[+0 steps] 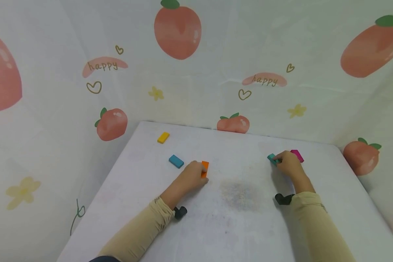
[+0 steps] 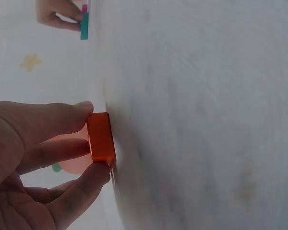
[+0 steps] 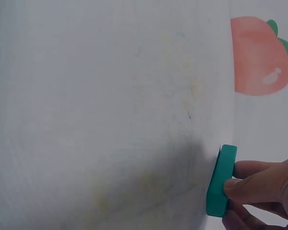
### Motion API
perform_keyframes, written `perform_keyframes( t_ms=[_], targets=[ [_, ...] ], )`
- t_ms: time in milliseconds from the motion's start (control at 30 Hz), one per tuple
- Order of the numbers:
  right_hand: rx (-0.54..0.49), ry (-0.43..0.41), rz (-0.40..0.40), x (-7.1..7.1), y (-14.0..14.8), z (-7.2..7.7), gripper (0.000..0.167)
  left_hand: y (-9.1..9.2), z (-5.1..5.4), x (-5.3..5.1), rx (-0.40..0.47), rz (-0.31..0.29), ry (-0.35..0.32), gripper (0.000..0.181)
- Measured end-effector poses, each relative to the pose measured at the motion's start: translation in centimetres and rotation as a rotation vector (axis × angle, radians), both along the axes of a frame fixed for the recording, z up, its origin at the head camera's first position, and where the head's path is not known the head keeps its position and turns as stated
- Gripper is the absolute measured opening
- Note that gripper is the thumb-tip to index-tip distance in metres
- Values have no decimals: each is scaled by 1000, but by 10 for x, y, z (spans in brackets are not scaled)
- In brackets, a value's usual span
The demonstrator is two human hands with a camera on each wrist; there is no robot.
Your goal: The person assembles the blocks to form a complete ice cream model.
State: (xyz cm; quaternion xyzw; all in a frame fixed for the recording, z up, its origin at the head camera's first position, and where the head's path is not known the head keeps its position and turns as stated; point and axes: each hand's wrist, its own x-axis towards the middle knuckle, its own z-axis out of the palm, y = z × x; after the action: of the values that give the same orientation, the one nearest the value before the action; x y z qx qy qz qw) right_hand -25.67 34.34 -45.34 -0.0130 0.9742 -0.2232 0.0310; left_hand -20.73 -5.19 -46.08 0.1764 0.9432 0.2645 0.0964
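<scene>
My left hand (image 1: 193, 176) pinches an orange block (image 1: 205, 168) near the middle of the table; in the left wrist view thumb and fingers hold the orange block (image 2: 101, 137) by its sides. Farther right, my right hand (image 1: 287, 164) holds a teal block (image 1: 272, 158) between thumb and fingers. The right wrist view shows this teal block (image 3: 222, 181) low against the tabletop. Just behind the right hand lies a magenta block (image 1: 297, 155), partly covered by it. To the left of the left hand lies a blue block (image 1: 176, 161), and beyond that a yellow block (image 1: 163, 137).
The white table (image 1: 242, 233) has a greyish smudge at its centre. A white cloth printed with peaches (image 1: 178, 31) hangs along the back and sides. Black wrist-worn parts stick out at the left cuff (image 1: 181, 212) and the right cuff (image 1: 283, 199).
</scene>
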Motion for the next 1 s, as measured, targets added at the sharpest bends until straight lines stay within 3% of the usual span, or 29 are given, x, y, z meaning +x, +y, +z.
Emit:
perform_keyframes(
  t_ms=[333,633,1000],
  targets=[
    [6,43,33,2,-12,-5,28,6,-1,8,-7,0,-10,36],
    [-26,-13,37,9,-28,-4,29,8,-2,16,0,-10,-12,36],
    [-29,20,70,16,-41,-2,25,9,-3,22,22,-6,0,36]
  ],
)
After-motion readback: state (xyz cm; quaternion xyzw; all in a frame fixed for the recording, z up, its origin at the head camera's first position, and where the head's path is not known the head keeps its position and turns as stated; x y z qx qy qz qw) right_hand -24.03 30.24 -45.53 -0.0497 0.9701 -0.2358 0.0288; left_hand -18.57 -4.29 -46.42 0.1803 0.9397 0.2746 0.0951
